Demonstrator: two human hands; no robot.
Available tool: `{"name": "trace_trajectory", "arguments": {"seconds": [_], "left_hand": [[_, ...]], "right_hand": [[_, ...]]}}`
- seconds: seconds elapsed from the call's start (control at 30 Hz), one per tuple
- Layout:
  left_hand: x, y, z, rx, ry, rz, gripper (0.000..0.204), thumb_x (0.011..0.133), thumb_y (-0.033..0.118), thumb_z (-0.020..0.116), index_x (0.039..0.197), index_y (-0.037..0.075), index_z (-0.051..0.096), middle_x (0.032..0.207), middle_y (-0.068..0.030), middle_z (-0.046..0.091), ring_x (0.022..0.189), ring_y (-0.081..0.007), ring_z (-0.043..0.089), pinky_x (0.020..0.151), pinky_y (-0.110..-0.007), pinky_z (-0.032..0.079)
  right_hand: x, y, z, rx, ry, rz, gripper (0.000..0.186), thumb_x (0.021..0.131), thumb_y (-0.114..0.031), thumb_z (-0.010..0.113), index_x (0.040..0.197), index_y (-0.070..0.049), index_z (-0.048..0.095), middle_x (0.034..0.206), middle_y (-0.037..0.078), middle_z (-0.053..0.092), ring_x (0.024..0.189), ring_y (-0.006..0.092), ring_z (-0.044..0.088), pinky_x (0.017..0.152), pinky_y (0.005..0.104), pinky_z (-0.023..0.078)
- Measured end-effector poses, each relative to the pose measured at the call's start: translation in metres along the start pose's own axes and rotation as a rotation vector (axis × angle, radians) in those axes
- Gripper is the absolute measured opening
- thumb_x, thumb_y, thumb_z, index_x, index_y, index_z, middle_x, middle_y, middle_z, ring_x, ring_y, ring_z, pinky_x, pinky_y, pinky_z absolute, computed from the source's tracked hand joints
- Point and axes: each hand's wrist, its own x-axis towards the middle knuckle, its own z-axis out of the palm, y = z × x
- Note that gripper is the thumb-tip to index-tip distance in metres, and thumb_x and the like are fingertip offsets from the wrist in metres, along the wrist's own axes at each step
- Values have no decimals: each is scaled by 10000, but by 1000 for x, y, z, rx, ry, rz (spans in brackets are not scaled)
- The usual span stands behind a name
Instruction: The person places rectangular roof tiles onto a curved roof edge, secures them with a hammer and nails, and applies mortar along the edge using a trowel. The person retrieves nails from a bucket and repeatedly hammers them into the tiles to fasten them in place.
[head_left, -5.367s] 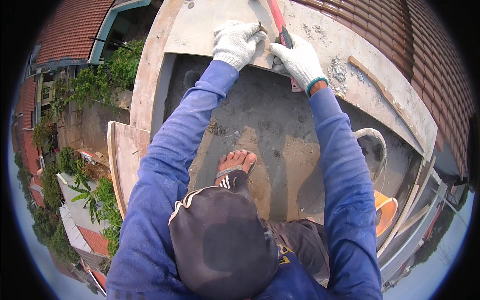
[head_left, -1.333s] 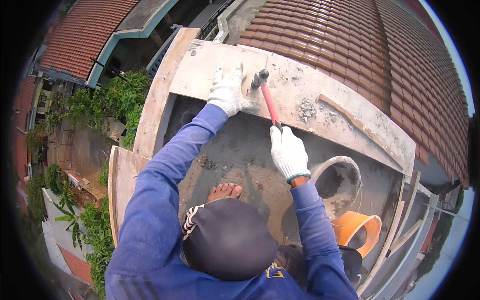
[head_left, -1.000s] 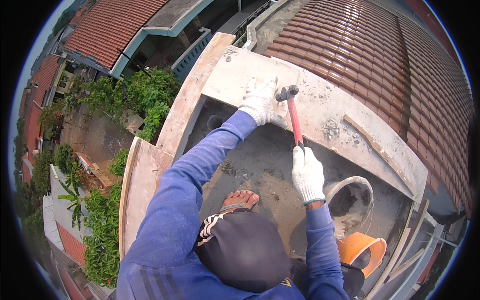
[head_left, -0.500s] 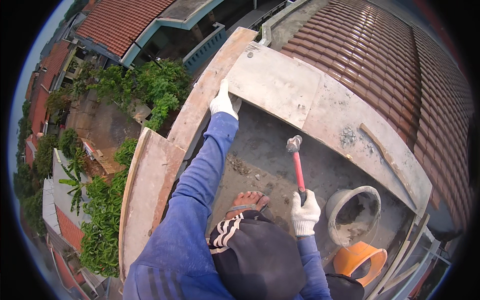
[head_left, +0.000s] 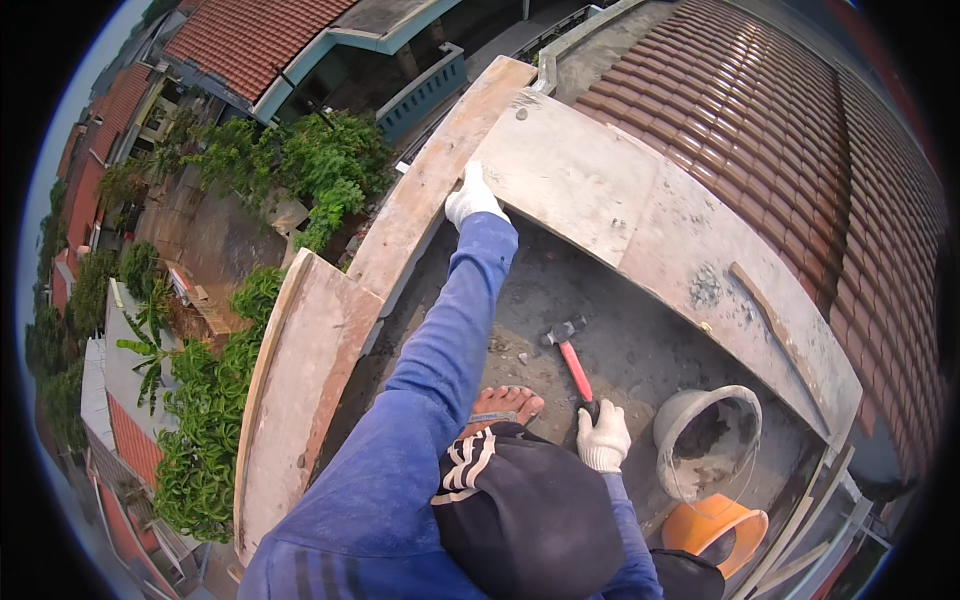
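Hammer low, board edge gripped

The hammer (head_left: 572, 362) has a red handle and dark metal head; it points head-up and away, over the gritty grey slab, gripped at the handle's end by the gloved right hand (head_left: 604, 438). The pale, cement-smeared board (head_left: 600, 190) lies flat on the ledge, its near corner touched by the gloved left hand (head_left: 471, 198).

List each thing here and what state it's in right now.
Left hand: gloved, gripping the board edge.
Right hand: gloved, shut on the hammer.
Hammer: head raised above the floor.
Grey bucket: upright, mortar-smeared inside.
Orange bucket: upright.
Board: flat, mortar-spattered.
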Motion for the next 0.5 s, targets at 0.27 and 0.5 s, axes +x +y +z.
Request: {"name": "trace_trajectory", "arguments": {"seconds": [0.27, 0.5], "left_hand": [[-6, -1, 2, 117, 30, 23, 663, 919, 342, 918, 1371, -81, 679, 1318, -180, 758, 1104, -273, 750, 995, -403, 586], [9, -21, -4, 137, -67, 108, 398, 1004, 290, 853, 1229, -32, 792, 1191, -88, 813, 1026, -182, 730, 926, -340, 554]], "right_hand": [[4, -1, 13, -149, -46, 3, 423, 976, -392, 779, 1260, -96, 677, 1104, 204, 706, 1003, 422, 737, 847, 541, 588], [13, -85, -94, 85, -156, 104, 367, 1078, -330, 680, 1352, -86, 665, 985, 215, 804, 943, 431, 795, 832, 510, 595]]}}
